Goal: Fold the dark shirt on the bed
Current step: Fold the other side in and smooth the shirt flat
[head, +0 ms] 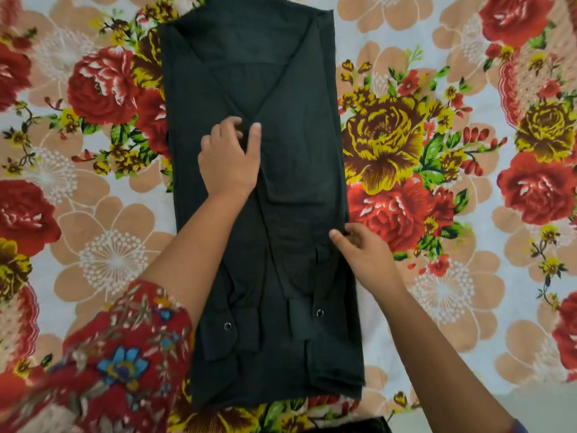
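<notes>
The dark shirt (293,170) lies flat and lengthwise on the bed, both sides folded inward into a long narrow rectangle, collar end far from me. Its two sleeves run down the middle, their buttoned cuffs near the hem close to me. My left hand (229,154) rests on the middle of the shirt where the folded sleeves cross, its fingers bent and pressing or pinching the cloth. My right hand (363,248) is at the shirt's right edge, thumb and fingers pinching that folded edge.
A bedsheet (437,145) printed with large red, yellow and peach flowers covers the bed on all sides of the shirt. My left forearm, in a red flowered sleeve (125,360), crosses the shirt's near left part.
</notes>
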